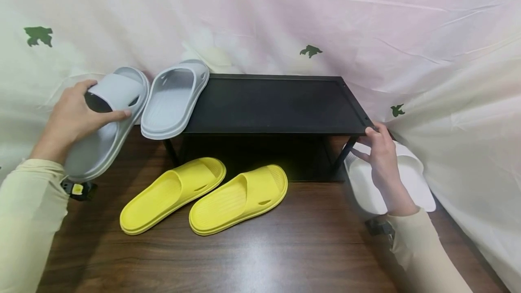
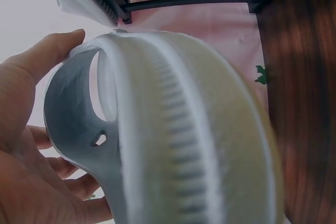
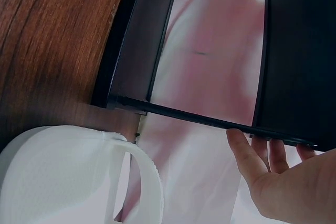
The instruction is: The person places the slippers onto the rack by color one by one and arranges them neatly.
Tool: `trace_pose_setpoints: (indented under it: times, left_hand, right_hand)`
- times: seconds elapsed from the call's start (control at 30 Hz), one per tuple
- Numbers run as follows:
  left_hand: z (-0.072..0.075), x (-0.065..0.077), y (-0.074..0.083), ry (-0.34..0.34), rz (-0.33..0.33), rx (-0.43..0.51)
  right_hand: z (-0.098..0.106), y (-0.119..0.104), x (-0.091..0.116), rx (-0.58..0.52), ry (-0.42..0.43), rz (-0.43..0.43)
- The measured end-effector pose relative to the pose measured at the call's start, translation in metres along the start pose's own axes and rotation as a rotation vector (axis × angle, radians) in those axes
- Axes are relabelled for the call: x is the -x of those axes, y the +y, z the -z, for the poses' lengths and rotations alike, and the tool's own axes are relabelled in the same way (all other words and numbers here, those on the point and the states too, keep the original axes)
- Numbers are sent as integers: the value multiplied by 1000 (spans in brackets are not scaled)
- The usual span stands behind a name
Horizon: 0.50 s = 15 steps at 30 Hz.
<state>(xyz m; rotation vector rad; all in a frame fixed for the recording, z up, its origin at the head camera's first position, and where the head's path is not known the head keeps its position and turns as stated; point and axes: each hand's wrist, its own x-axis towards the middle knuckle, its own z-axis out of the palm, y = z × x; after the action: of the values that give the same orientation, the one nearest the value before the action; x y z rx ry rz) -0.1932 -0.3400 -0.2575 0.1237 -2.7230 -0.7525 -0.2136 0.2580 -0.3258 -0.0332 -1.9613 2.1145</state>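
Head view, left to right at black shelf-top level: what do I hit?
Bare left hand → gripped light-grey open-backed slipper → second light-grey open-backed slipper → flat rectangular black shelf → bare right hand

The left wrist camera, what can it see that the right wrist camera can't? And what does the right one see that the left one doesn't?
Only the left wrist view shows the left hand holding a grey slipper, with its ridged sole turned towards the camera. It also shows green prints on the cloth.

Only the right wrist view shows the right hand touching the edge of the black rack, and a white slipper.

Both show parts of the rack, the pinkish cloth and the brown wood floor.
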Motion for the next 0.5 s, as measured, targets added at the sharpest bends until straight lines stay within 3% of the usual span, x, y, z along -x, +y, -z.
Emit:
trace_pose_setpoints:
  times: [0.5]
  left_hand:
    - [15,-2,15,30,19,-9]
  right_hand:
    - [1,1,0,4,-2,0]
